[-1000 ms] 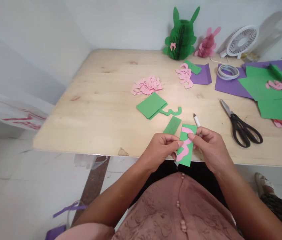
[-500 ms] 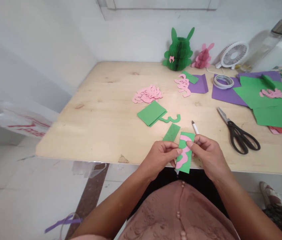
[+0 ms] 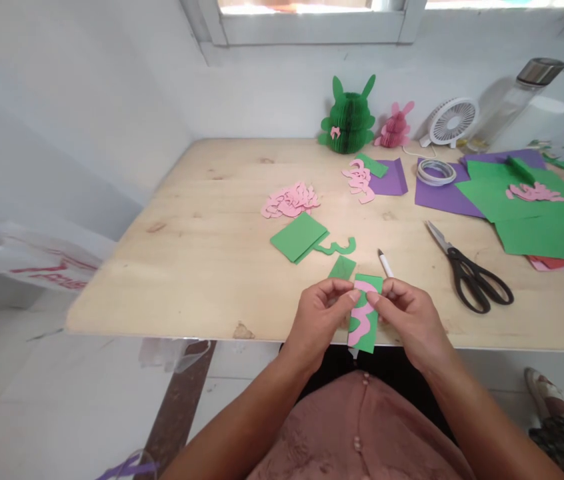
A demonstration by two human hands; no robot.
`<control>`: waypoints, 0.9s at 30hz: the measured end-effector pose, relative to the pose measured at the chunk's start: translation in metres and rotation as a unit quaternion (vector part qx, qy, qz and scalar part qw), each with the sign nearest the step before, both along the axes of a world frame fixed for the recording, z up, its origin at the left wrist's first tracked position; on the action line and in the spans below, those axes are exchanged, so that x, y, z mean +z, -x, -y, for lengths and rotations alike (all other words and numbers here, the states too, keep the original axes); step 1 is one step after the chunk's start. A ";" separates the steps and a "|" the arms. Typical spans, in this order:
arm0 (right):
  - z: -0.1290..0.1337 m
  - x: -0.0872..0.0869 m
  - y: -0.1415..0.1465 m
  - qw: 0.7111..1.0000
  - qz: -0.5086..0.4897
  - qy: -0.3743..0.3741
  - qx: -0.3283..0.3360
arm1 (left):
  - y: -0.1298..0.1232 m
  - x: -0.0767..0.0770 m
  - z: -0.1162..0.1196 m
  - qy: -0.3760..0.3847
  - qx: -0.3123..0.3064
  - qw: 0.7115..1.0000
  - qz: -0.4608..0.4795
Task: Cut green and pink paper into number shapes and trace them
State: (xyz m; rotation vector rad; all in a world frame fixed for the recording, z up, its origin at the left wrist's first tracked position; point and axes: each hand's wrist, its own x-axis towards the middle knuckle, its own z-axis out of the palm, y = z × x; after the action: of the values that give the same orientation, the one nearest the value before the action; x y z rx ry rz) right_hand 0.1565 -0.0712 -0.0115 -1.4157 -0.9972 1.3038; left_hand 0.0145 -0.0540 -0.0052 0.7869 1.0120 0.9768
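Note:
Between my two hands is a green paper strip (image 3: 370,333) with a wavy pink paper cutout (image 3: 360,328) lying flat on its face. My left hand (image 3: 323,312) pinches the strip's left edge, its thumb on the pink cutout. My right hand (image 3: 409,315) grips the right side, thumb pressed over the cutout's upper part; the fingers behind are hidden. Just beyond the hands lies a smaller green paper piece (image 3: 343,267). A white pen (image 3: 385,264) rests near my right hand. Folded green paper (image 3: 298,236) and a wavy green cutout (image 3: 338,247) lie farther off.
Black-handled scissors (image 3: 473,275) lie at right. Pink cutouts (image 3: 292,200) are piled mid-table. Tape rolls (image 3: 436,172) sit on purple paper (image 3: 449,199), beside green sheets (image 3: 542,233). A green paper rabbit (image 3: 349,123), pink rabbit (image 3: 395,128), fan (image 3: 453,122) and bottle (image 3: 512,103) stand along the wall.
My left thumb has slid up along the pink cutout, closer to my right thumb. Both hands still hold the strip. The camera view has tilted up, showing more of the window.

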 end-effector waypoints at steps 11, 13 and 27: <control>0.000 -0.003 -0.002 0.999 0.023 -0.017 0.018 | -0.002 -0.009 0.003 -0.041 0.008 0.997 -0.061; -0.001 -0.006 -0.005 0.998 0.056 -0.023 0.019 | 0.004 -0.014 0.004 -0.124 0.018 0.982 -0.144; -0.013 -0.013 -0.015 0.978 0.200 -0.047 0.029 | 0.041 -0.045 -0.017 -0.494 -0.228 0.592 -0.594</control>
State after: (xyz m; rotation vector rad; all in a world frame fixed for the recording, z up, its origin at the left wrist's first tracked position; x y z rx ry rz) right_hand 0.1717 -0.0582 -0.0249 -1.6193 -1.3568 1.0153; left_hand -0.0270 -0.0369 -0.0506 2.7549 1.1554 0.3484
